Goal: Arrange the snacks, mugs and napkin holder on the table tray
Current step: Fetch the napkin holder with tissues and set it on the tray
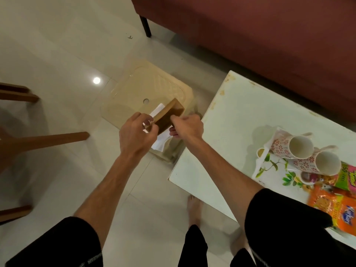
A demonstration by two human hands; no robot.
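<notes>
Both hands were on the napkin holder [167, 117], held in the air above the beige plastic stool [146, 91], left of the white table [240, 120]. Left hand [135, 134]: fingers curled, thumb and fingertips pinching the holder's near-left end. Right hand [187, 126]: fingers closed over its right edge. White napkins [159, 142] stuck out from the holder, top and bottom. On the table, right of the stool: floral tray [269, 170] with 2 patterned mugs [292, 147] lying on their sides, mouths toward the person. 2 orange-green snack packets [331, 205] overlapped the tray's near side. Red sofa [269, 45] stood behind the table.
</notes>
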